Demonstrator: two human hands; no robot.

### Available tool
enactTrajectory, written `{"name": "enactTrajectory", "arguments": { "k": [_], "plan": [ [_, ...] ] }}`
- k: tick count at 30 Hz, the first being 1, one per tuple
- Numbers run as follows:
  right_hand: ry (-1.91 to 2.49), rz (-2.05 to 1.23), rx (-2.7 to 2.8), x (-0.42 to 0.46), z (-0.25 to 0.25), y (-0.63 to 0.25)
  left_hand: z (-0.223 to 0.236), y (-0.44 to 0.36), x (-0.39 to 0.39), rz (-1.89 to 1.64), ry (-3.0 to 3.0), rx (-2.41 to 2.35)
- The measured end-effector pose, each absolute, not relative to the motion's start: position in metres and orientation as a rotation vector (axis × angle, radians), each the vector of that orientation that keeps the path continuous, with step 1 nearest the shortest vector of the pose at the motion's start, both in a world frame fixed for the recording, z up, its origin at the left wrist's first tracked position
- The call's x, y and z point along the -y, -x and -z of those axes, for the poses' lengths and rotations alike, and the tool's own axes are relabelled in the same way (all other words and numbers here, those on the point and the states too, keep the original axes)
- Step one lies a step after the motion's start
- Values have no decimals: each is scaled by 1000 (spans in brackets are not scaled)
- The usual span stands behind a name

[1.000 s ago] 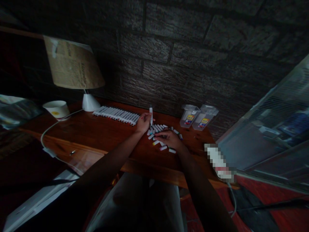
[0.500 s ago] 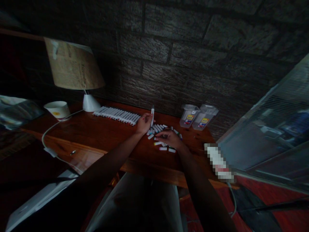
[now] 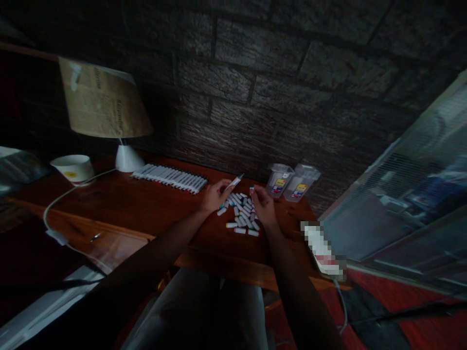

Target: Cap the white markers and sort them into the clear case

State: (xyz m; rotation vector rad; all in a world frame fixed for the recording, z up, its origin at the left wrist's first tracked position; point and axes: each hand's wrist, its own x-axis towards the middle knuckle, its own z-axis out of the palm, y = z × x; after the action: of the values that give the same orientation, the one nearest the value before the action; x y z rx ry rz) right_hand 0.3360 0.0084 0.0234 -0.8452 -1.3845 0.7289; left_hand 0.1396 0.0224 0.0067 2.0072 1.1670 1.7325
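My left hand [image 3: 215, 194] is closed on a white marker [image 3: 234, 183], which slants up to the right with its dark tip uppermost. Pinched between the fingers of my right hand [image 3: 263, 203] is a small marker cap [image 3: 251, 188] with a dark green end, just right of the marker's tip. Beneath and between both hands lies a loose pile of white marker caps [image 3: 241, 210] with coloured ends. To the left, a neat row of white markers [image 3: 170, 178] with dark ends lies side by side on the wooden table [image 3: 156, 206].
Two clear plastic containers [image 3: 299, 187] stand at the back right. A lamp [image 3: 127, 158] and a paper cup [image 3: 75, 170] stand at the left, with a white cord running past them. A blurred-out white object [image 3: 323, 250] lies at the right edge. A brick wall rises behind.
My right hand has lifted from the pile with a cap and moved up near the marker's tip. The marker in my left hand has tipped from upright towards the right.
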Motion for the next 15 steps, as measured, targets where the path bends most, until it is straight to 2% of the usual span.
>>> {"name": "enactTrajectory", "arguments": {
  "k": [8, 15],
  "plan": [
    [773, -915, 1079, -12, -27, -343, -13, -140, -16, -1707, -2305, -1077],
    [723, -966, 1070, -14, -26, -341, -12, -138, -17, -1745, -2356, -1123]
  ]
}}
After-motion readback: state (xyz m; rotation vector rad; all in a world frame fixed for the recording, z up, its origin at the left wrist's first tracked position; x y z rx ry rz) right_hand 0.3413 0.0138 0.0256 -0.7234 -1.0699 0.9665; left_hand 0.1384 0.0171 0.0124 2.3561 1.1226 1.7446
